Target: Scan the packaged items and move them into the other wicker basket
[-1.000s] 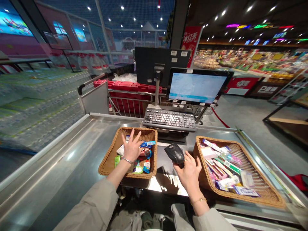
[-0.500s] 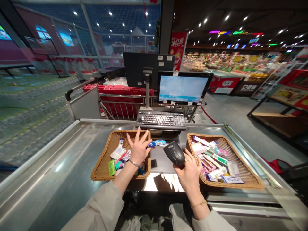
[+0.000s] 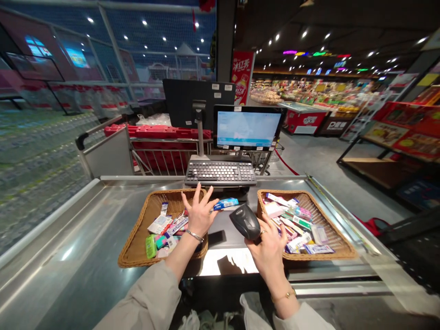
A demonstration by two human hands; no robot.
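Observation:
My left hand (image 3: pixel 198 211) hovers over the right edge of the left wicker basket (image 3: pixel 137 245), pinching a small blue packet (image 3: pixel 225 203) between thumb and forefinger while the other fingers spread upward. My right hand (image 3: pixel 268 243) grips a black handheld barcode scanner (image 3: pixel 244 222), whose head points toward the blue packet. The left basket holds several small packets. The right wicker basket (image 3: pixel 338 243) holds several more, just right of my right hand.
A keyboard (image 3: pixel 220 173) and a lit touchscreen (image 3: pixel 248 129) stand behind the baskets on the steel checkout counter (image 3: pixel 85 247). A second dark monitor (image 3: pixel 182 103) faces away. Red shopping baskets (image 3: pixel 158 133) sit behind a rail. Store shelves fill the right background.
My left hand has lifted the blue packet out of the left basket and carried it right, toward the scanner. The scanner hand stayed roughly in place. The view shifted left.

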